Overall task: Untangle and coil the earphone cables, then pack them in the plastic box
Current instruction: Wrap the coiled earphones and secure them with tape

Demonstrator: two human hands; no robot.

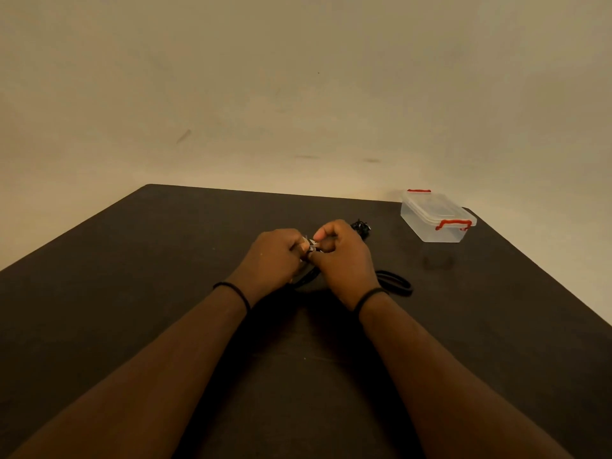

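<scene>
One dark table (132, 293) carries everything, with a plain wall (298, 77) behind it. One clear plastic box (435, 217) with two red latches sits lidded at about two o'clock from the hands, well apart from them, near the table's far right corner. Two hands meet at the table's centre. The left hand (276, 256) and the right hand (342, 260) are close together, fingers curled, both pinching a black earphone cable (306, 276) between them; a small pale piece shows at the pinch, too small to identify. The cable hangs below the hands toward six o'clock. One coiled black loop (399, 283) lies on the table at four o'clock, just beside the right wrist. One small dark tangle (361, 225) lies at one o'clock, partly hidden behind the right hand. Each wrist wears one black band.
</scene>
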